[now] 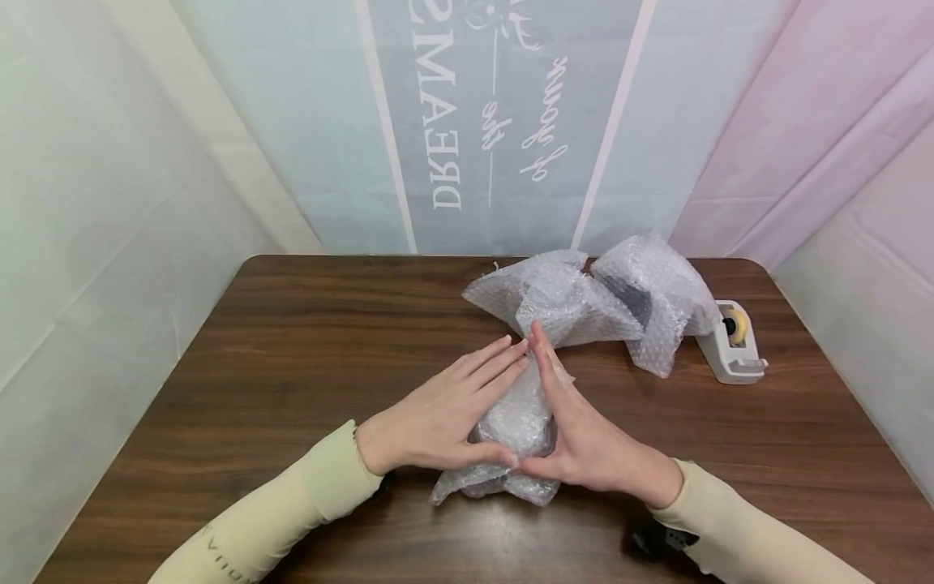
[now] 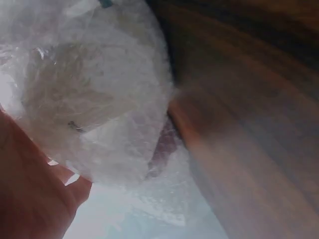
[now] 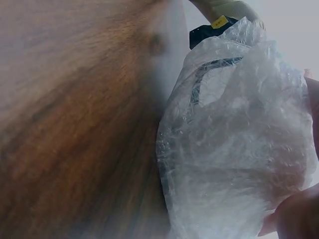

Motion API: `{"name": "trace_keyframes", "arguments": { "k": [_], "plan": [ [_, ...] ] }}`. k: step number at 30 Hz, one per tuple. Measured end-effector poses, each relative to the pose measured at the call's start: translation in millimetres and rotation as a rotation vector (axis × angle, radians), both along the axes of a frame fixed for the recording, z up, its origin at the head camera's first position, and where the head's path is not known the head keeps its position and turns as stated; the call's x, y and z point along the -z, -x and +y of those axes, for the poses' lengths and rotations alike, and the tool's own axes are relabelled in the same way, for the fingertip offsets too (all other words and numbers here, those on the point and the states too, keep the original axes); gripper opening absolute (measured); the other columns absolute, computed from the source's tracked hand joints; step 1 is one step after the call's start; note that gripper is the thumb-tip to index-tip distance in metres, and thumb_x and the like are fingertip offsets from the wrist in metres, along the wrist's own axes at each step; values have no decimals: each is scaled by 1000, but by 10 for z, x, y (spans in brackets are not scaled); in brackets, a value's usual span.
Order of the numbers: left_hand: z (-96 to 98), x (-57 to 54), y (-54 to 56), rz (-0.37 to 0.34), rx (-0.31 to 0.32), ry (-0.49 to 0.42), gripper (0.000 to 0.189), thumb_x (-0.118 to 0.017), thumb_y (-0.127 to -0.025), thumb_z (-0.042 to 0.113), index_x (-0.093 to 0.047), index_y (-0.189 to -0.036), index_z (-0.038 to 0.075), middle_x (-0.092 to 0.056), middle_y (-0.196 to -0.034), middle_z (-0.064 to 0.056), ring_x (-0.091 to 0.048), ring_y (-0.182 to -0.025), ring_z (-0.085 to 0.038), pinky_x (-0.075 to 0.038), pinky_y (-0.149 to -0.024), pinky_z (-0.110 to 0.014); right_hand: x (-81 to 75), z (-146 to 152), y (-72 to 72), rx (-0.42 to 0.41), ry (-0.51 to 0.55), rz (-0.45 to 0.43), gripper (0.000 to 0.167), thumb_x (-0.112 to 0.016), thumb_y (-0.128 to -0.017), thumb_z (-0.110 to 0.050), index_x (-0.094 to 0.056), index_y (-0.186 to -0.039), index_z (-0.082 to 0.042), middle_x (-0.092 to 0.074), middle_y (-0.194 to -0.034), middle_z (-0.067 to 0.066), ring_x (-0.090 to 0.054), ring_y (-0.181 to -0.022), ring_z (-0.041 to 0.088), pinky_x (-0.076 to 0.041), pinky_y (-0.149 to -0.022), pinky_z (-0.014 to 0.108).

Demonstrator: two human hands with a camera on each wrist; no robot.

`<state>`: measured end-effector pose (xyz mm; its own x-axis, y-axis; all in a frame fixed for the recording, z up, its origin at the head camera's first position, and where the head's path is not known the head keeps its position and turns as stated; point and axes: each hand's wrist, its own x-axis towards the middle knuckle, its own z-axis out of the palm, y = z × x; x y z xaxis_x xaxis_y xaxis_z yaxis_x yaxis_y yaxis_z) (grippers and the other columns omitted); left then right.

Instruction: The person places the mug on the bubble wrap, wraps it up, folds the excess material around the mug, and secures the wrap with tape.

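A bundle in clear bubble wrap [image 1: 516, 422] lies on the table between both hands. My left hand [image 1: 441, 414] rests on its left side with straight fingers, and my right hand [image 1: 587, 438] lies along its right side, fingers also straight. Both sets of fingertips come close together at the far end, and the thumbs nearly meet at the near end. Through the crinkled wrap [image 3: 234, 144] in the right wrist view, a dark curved line shows, but what is inside cannot be made out. The left wrist view shows the wrapped bundle [image 2: 99, 94] from its side, bulging and rounded.
Two more bubble-wrap bundles, a left one [image 1: 554, 296] and a right one [image 1: 649, 284], lie at the table's back right. Beside them stands a white tape dispenser [image 1: 737, 349] with a yellowish roll. Cloth hangs behind the brown wooden table [image 1: 306, 341].
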<state>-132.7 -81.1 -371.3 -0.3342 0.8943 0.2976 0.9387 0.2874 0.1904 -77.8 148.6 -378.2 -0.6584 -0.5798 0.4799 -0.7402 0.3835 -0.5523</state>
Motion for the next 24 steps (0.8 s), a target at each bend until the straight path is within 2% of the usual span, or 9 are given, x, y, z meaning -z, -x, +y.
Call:
{"name": "trace_keyframes", "arguments": {
  "k": [3, 6, 9, 12, 16, 18, 20, 22, 24],
  "plan": [
    [37, -60, -13, 26, -18, 48, 105, -37, -91, 78, -13, -158, 1, -2, -166, -10, 4, -152, -23, -12, -121, -39, 4, 9, 10, -9, 17, 15, 117, -75, -87, -46, 5, -154, 8, 10, -160, 31, 4, -149, 43, -5, -121, 39],
    [54, -114, -33, 34, -41, 108, 108, -46, -88, 77, -14, -158, 1, -3, -166, -10, 5, -151, -22, -14, -121, -40, 3, 16, 6, -24, 31, -2, 117, -78, -85, -43, 1, -153, 11, 10, -160, 32, 4, -149, 43, -3, -121, 38],
    [41, -143, -53, 38, -65, 162, 109, -46, -88, 78, -15, -158, 2, -4, -166, -9, 7, -151, -21, -18, -120, -42, -11, 32, -9, -36, 21, -58, 121, -83, -80, -36, 1, -153, 11, 11, -161, 30, 4, -149, 41, -3, -121, 36],
    [24, -143, -64, 32, -79, 185, 109, -43, -87, 80, -13, -158, 3, -3, -166, -8, 8, -151, -20, -18, -120, -43, -40, 76, -24, -56, -7, -103, 121, -83, -80, -34, 2, -155, 8, 11, -162, 28, 4, -150, 39, -3, -121, 34],
    [33, -126, -62, 42, -77, 173, 111, -44, -86, 81, -13, -159, 3, -6, -166, -8, 5, -151, -22, -19, -120, -43, -103, 160, -46, -53, -16, -85, 104, -73, -89, -36, -7, -156, 8, 3, -162, 28, -2, -149, 42, -5, -121, 34],
    [44, -121, -57, 55, -72, 165, 111, -45, -85, 81, -17, -158, 3, -10, -166, -8, 2, -152, -22, -22, -119, -45, -125, 202, -61, 0, 2, -33, 91, -68, -92, -36, -18, -155, 7, -8, -162, 27, -12, -148, 41, -9, -121, 34],
    [57, -118, -49, 65, -70, 158, 111, -46, -85, 81, -20, -158, 2, -15, -165, -10, -1, -152, -23, -25, -117, -46, -144, 244, -74, 104, 41, 29, 76, -67, -92, -30, -34, -150, 5, -26, -159, 24, -28, -144, 38, -19, -119, 33],
    [65, -117, -43, 66, -67, 149, 111, -47, -84, 81, -23, -157, 2, -18, -164, -10, -1, -152, -23, -27, -116, -47, -144, 289, -86, 234, 107, 91, 55, -70, -89, -20, -54, -136, 3, -51, -142, 19, -50, -127, 30, -35, -110, 30],
    [67, -117, -41, 61, -66, 147, 111, -48, -84, 81, -24, -157, 2, -19, -164, -10, -1, -152, -23, -27, -116, -47, -147, 327, -102, 340, 149, 86, 28, -70, -86, -8, -66, -113, -4, -65, -114, 7, -61, -101, 18, -48, -90, 22]
  ]
}}
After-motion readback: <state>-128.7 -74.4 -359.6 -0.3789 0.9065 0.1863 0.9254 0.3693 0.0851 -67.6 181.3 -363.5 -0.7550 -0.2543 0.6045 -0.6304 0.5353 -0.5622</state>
